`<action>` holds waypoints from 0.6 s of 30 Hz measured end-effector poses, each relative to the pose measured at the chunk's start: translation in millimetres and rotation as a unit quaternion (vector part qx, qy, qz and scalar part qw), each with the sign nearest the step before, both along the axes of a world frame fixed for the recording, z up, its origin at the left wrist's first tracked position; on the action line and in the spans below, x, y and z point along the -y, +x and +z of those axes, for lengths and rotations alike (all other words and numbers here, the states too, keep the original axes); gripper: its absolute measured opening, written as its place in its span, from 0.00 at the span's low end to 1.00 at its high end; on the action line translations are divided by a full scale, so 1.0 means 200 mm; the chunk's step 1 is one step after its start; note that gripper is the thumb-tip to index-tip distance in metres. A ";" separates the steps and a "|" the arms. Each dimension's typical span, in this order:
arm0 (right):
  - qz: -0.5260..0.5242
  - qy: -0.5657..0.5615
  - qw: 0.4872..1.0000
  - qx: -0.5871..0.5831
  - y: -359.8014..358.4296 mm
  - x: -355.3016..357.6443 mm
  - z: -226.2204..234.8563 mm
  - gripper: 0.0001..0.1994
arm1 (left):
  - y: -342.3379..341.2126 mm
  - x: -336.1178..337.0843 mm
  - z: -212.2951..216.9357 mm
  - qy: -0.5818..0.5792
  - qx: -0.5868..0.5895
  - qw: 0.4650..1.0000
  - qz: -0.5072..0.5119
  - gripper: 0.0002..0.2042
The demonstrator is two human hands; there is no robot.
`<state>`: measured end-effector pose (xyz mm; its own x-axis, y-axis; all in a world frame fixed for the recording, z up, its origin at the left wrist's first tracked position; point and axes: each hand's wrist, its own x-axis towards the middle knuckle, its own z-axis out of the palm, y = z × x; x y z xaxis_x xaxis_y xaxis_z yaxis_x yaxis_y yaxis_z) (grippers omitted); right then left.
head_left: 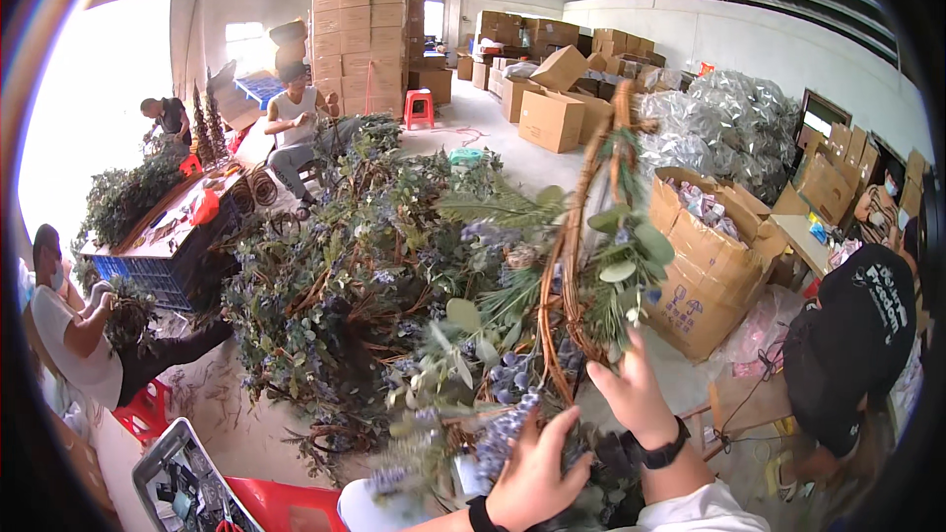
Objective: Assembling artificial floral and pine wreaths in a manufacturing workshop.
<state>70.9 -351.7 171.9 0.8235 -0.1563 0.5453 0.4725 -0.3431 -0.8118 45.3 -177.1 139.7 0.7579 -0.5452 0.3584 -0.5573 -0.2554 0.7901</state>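
A twig wreath [564,276] stands tilted up in front of me, a brown vine ring dressed with green leaves, pine-like sprigs and blue berries. My right hand [639,392], with a dark band at the wrist, holds its lower right side; some of the fingers are hidden behind the greenery. Low on the wreath, my left hand [540,473] lies against a blue flower sprig [505,441] with its fingers apart. Beyond the wreath, a large heap of similar leafy wreaths [335,266] covers the floor.
A grey bin [197,478] of small dark pieces stands at lower left by a red stool [286,504]. Right of the wreath is an open carton [709,266]. Co-workers sit at left and far left; a person in black [852,335] bends at right.
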 end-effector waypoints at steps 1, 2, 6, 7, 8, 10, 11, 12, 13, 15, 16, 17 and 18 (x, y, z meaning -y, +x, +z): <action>0.007 0.034 0.999 0.000 0.03 -0.02 0.01 0.25 | -0.03 0.01 0.00 -0.008 -0.007 1.000 -0.015 0.32; -0.019 -0.011 0.998 -0.056 0.05 -0.03 0.03 0.24 | -0.04 0.02 0.01 -0.016 0.034 0.999 -0.027 0.32; -0.025 -0.032 0.998 -0.055 0.15 -0.08 -0.01 0.23 | -0.06 -0.06 0.06 0.047 0.060 0.995 -0.062 0.33; -0.004 -0.027 0.999 -0.018 0.18 -0.08 -0.02 0.22 | -0.07 -0.09 0.09 0.077 0.004 0.993 -0.094 0.33; -0.033 -0.011 0.999 -0.007 0.18 -0.11 -0.05 0.20 | -0.08 -0.12 0.13 -0.042 0.191 0.981 -0.018 0.15; -0.042 -0.009 0.997 -0.059 0.20 -0.06 -0.12 0.21 | 0.02 -0.33 0.20 -0.008 0.080 0.949 -0.305 0.20; -0.057 0.001 0.995 -0.083 0.20 -0.05 -0.14 0.21 | 0.03 -0.42 0.31 0.003 -0.009 0.910 -0.415 0.17; -0.080 0.000 0.994 -0.071 0.21 -0.04 -0.15 0.20 | 0.02 -0.52 0.44 -0.034 0.063 0.927 -0.369 0.15; -0.103 0.000 0.993 -0.057 0.22 -0.02 -0.17 0.18 | 0.01 -0.61 0.62 -0.064 0.139 0.935 -0.319 0.13; -0.086 0.076 0.991 -0.064 0.25 0.02 -0.23 0.17 | -0.02 -0.73 0.72 -0.152 0.288 0.922 -0.208 0.10; -0.097 0.083 0.990 -0.052 0.25 0.09 -0.25 0.17 | -0.05 -0.74 0.76 -0.237 0.307 0.902 -0.187 0.09; -0.101 0.092 0.990 -0.040 0.26 0.12 -0.28 0.17 | -0.15 -0.73 0.83 -0.333 0.232 0.899 -0.164 0.09; -0.143 0.100 0.983 -0.057 0.29 0.21 -0.34 0.17 | -0.30 -0.69 0.67 -0.350 0.212 0.899 -0.157 0.09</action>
